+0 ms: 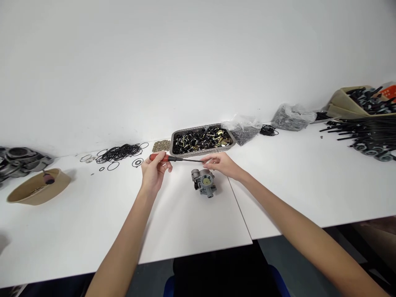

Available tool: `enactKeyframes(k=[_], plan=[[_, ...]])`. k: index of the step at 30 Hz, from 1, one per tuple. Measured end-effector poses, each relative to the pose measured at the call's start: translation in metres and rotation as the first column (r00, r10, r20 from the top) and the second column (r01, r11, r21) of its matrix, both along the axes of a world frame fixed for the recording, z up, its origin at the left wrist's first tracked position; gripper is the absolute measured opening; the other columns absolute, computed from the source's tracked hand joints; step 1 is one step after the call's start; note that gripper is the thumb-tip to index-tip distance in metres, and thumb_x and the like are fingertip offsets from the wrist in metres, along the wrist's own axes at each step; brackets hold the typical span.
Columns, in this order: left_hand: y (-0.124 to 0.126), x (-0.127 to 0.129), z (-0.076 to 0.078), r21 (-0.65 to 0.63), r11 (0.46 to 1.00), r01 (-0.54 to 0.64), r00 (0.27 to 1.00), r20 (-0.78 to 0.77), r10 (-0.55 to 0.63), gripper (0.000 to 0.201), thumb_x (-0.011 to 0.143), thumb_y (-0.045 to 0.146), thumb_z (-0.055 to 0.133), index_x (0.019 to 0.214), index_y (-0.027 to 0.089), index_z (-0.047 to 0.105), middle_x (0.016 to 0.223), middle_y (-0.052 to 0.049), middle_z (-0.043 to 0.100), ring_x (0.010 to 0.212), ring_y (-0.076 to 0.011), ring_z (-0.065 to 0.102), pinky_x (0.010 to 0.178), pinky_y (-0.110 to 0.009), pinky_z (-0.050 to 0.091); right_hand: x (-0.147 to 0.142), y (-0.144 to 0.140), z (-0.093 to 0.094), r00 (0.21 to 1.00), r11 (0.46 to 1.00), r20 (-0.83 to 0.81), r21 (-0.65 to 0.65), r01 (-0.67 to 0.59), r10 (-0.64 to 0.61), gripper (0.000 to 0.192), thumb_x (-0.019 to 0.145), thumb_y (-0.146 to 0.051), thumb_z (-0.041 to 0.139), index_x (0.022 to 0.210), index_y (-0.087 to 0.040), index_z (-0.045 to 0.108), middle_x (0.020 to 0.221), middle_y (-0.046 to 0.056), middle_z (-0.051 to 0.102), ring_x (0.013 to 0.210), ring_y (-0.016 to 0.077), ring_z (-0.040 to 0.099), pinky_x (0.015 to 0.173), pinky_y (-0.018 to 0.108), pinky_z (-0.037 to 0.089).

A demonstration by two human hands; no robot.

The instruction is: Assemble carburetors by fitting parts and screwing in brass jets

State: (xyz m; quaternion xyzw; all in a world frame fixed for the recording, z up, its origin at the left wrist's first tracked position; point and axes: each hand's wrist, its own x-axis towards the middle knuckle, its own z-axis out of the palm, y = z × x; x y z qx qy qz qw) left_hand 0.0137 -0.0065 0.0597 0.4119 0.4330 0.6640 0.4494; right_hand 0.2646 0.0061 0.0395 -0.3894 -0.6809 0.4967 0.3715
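Screwdriver (pixel 173 158), with its red handle and thin dark shaft, lies level just above the middle of the frame, held between both hands over the white table (pixel 192 222). The left hand (pixel 154 171) grips the red handle, fingers curled together and clamped around it. The right hand (pixel 221 164) meets the shaft's tip, its fingertips pinched close on the metal end. Just below the shaft, between the 2 hands, a small grey carburetor (pixel 204 182) sits on the table, touched by neither hand as far as the view shows.

Behind the hands, a metal tray (pixel 232 140) holds a heap of black and brass parts. Left of it lies a small patch of brass pieces (pixel 161 145), then a scatter of black O-rings (pixel 119 153). At the far left a tan bowl (pixel 40 190) sits near grey castings (pixel 18 159). Toward the upper right are 2 plastic bags (pixel 292 116) of dark parts and a row of black rods (pixel 365 134).
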Motion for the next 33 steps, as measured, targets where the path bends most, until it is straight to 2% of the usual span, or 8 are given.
enactKeyframes(k=[8,15,33], plan=[[-0.001,0.002,0.0,-0.014,1.0,0.013,1.0,0.017,-0.012,0.024,0.066,0.03,0.077,0.072,0.014,0.06,0.063,0.0,0.057,0.044,-0.01,0.051,0.042,-0.028,0.04,-0.001,0.002,-0.004,0.999,0.999,-0.031,0.008,0.043,-0.042,0.025,0.075,-0.035,0.073,0.091,-0.015,0.073,0.085,0.007,0.072,0.078,0.018,0.065,0.068,0.03,0.048],[-0.001,0.002,0.001,-0.001,1.0,0.012,1.0,0.011,-0.012,0.023,0.068,0.03,0.076,0.072,0.014,0.06,0.061,0.0,0.057,0.044,-0.0103,0.051,0.041,-0.028,0.041,-0.001,0.005,-0.008,0.995,0.986,0.039,0.138,0.091,-0.097,0.023,0.075,-0.038,0.074,0.083,-0.016,0.074,0.081,0.006,0.071,0.073,0.0162,0.061,0.068,0.03,0.046],[-0.003,0.003,0.001,0.045,0.999,0.017,1.0,0.006,-0.017,0.022,0.069,0.025,0.078,0.072,0.011,0.063,0.061,-0.001,0.06,0.042,-0.0115,0.054,0.039,-0.026,0.042,-0.001,0.009,-0.017,0.983,0.967,0.131,0.239,0.09,-0.124,0.016,0.079,-0.033,0.071,0.082,-0.018,0.074,0.087,0.005,0.071,0.075,0.0156,0.06,0.071,0.03,0.046]])
